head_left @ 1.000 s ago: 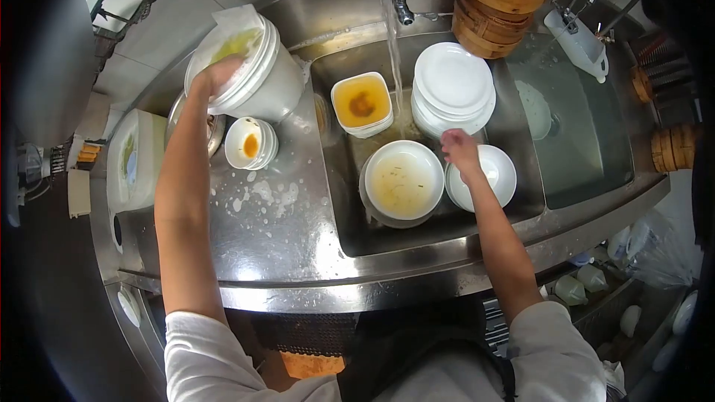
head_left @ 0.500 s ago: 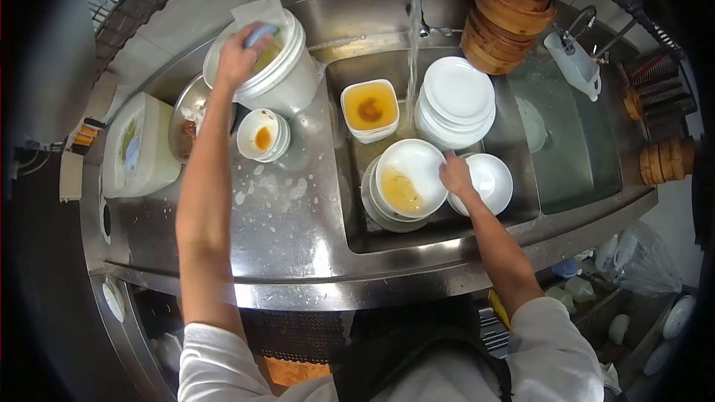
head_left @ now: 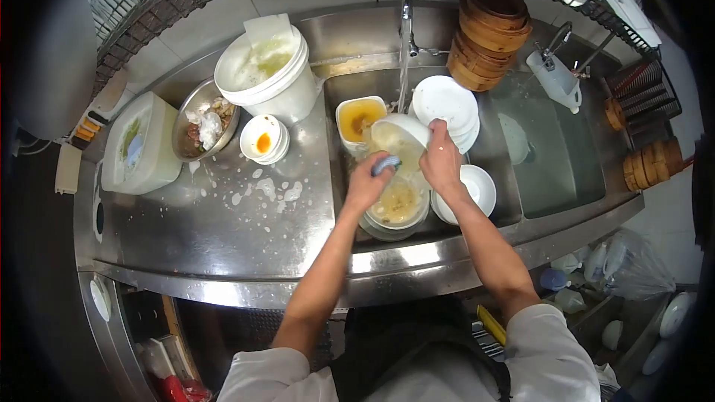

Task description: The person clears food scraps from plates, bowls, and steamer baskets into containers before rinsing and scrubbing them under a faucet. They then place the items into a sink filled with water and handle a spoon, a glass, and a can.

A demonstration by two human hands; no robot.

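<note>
Over the left sink basin, my right hand (head_left: 443, 162) grips the rim of a white bowl (head_left: 406, 134), which is tilted. My left hand (head_left: 368, 184) is closed around a blue-grey sponge (head_left: 386, 164) near the bowl's lower edge. Cloudy yellowish liquid is in the white stacked bowl (head_left: 397, 208) right below. Behind my left hand stands a square white container (head_left: 360, 120) with orange liquid. White plates (head_left: 445, 100) are piled beyond my right hand, and another white bowl (head_left: 479, 187) sits to its right. Water runs from the faucet (head_left: 407, 26) behind the tilted bowl.
On the left counter are a white bucket (head_left: 298, 85) of suds, small stacked bowls (head_left: 264, 140), a metal bowl (head_left: 205, 120) of food scraps and a plastic tub (head_left: 145, 145). Bamboo steamers (head_left: 488, 37) stand behind the sink. The right basin (head_left: 558, 171) holds water.
My left hand has come from the bucket to the sink with the sponge. My right hand has lifted and tilted the bowl off its stack, and its liquid has gone from it into the one below.
</note>
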